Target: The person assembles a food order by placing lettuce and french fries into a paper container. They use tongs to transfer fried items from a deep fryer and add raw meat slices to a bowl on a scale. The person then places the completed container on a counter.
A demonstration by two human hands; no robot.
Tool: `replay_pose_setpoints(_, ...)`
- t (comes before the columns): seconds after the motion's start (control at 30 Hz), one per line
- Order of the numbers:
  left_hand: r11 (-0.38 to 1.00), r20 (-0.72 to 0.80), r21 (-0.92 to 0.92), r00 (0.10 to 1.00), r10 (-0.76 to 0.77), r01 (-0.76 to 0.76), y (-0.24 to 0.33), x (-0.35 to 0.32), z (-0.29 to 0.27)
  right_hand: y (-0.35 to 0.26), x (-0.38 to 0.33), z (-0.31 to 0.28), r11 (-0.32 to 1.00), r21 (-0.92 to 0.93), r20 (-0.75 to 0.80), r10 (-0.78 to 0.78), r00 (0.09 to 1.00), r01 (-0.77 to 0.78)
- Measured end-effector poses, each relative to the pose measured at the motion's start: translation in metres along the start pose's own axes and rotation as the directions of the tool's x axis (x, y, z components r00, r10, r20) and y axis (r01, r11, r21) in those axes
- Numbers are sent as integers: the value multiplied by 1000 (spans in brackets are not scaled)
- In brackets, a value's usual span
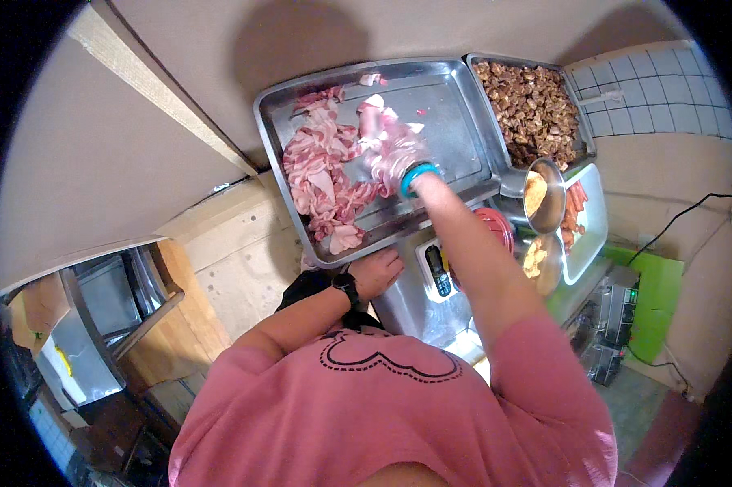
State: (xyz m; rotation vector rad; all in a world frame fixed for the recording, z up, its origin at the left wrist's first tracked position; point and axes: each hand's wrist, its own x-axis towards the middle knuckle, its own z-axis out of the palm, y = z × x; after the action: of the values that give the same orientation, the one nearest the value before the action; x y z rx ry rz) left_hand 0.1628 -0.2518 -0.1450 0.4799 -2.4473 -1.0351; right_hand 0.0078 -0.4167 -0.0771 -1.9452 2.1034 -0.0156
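Note:
A large metal tray [455, 150] in front of me holds a pile of raw, thinly sliced pink meat [321, 166] along its left side. My right hand [394, 158], smeared by motion, is over the middle of the tray among more slices; a teal band circles its wrist. Whether its fingers hold any meat is not clear. My left hand [378, 272], with a black watch at the wrist, rests by the tray's near rim. Its fingers are curled, and what lies under them is hidden. Between my arms sits a white panel with a dark display [439, 272].
At the back right, a smaller tray of browned chunks [532, 105] adjoins the large one. Nearer stand a metal cup of yellow food [535, 195], a white tub with orange-red strips [575, 215] and a red round container [496, 226]. A shelf unit [106, 296] is at left.

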Motion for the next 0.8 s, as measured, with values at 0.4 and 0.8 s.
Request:
replay_pose_setpoints(0.4,996,57,-39,995,81,-79,-1,6,-11,4,37,-5,966,133,-109,-208,972,221)
replay_pose_setpoints(0.8,995,-6,18,995,100,-100,1,4,-6,-71,88,-21,787,-437,307,-325,895,436)
